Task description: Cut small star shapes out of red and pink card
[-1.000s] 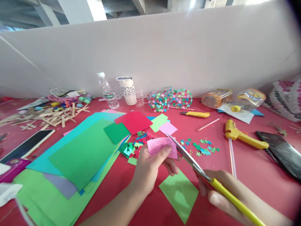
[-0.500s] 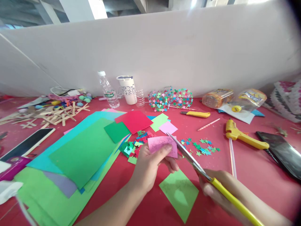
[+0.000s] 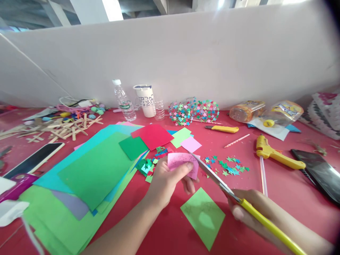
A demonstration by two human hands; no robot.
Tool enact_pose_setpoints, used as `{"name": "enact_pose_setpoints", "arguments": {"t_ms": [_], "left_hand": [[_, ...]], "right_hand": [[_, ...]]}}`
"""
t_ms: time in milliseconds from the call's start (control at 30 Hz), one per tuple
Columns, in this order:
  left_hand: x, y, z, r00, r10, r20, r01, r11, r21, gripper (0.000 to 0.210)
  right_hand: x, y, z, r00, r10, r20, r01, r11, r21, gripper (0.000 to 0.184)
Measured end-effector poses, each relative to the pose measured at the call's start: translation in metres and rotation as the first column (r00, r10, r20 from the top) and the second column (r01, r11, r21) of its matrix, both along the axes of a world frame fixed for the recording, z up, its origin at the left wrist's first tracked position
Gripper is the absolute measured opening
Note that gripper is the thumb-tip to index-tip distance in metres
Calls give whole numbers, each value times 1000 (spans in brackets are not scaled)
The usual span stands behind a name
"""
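Observation:
Between the thumb and fingers of my left hand point(image 3: 166, 182) is a small pink sheet of paper point(image 3: 176, 160) with star outlines drawn on it. My right hand point(image 3: 247, 203) grips a pair of scissors point(image 3: 220, 182) with yellow handles. The blades point up and left, their tips at the pink paper's upper right edge. Below lies a light green paper square point(image 3: 203, 216) with faint drawn lines. Cut-out paper stars point(image 3: 231, 166) are scattered right of the blades. Paper scraps point(image 3: 148, 166) lie behind my left hand.
Large coloured sheets point(image 3: 92, 170) cover the left side of the red table. A glue gun point(image 3: 276, 154), a phone point(image 3: 318, 175) and a yellow cutter point(image 3: 224, 129) lie to the right. At the back stand a water bottle point(image 3: 124, 104), a white cup point(image 3: 145, 101) and star-covered bottles point(image 3: 193, 111).
The pink paper has tilted slightly and its right part bends a little more at the blades. My left fingers beneath it have shifted slightly left. The whole view has moved slightly.

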State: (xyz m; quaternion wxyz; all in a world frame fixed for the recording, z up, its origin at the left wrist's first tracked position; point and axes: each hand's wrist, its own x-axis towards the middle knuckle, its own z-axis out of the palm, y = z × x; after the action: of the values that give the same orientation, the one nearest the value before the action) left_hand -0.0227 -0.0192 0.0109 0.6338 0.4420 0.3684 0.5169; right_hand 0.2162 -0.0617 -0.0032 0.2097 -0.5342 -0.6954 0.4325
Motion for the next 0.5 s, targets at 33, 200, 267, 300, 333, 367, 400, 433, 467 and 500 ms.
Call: {"name": "enact_pose_setpoints", "arguments": {"t_ms": [33,200,267,300,333,367,400,433,467,500], "left_hand": [[-2,1,1,1000,-18,-22,19,1000,4,21],[-8,5,1,995,-48,-87,51,998,28,20],[-8,5,-1,994,-46,-100,50,998,37,20],[-9,6,-2,993,-47,-104,51,998,39,20],[-9,6,-2,993,-49,-107,53,998,39,20],[-9,6,-3,993,-51,-108,56,998,40,20],[-9,7,-3,992,-55,-110,60,997,42,20],[-10,7,-3,992,-59,-113,64,997,45,20],[-10,7,-2,991,-62,-117,68,996,49,21],[-11,7,-2,990,-66,-121,72,996,51,21]], "right_hand": [[1,1,1,1000,6,5,-6,1000,1,63],[4,1,1,1000,12,-6,-12,999,35,61],[5,1,0,1000,16,-8,-15,999,43,59],[6,2,-1,1000,24,-3,-23,999,43,59],[7,2,-3,999,34,4,-35,999,42,59],[7,3,-4,999,48,10,-49,998,42,59],[8,4,-6,998,58,12,-59,997,45,60],[8,5,-7,998,63,7,-63,997,52,61],[8,5,-8,998,63,-1,-63,996,59,62],[7,5,-9,998,57,-9,-57,996,64,64]]}}
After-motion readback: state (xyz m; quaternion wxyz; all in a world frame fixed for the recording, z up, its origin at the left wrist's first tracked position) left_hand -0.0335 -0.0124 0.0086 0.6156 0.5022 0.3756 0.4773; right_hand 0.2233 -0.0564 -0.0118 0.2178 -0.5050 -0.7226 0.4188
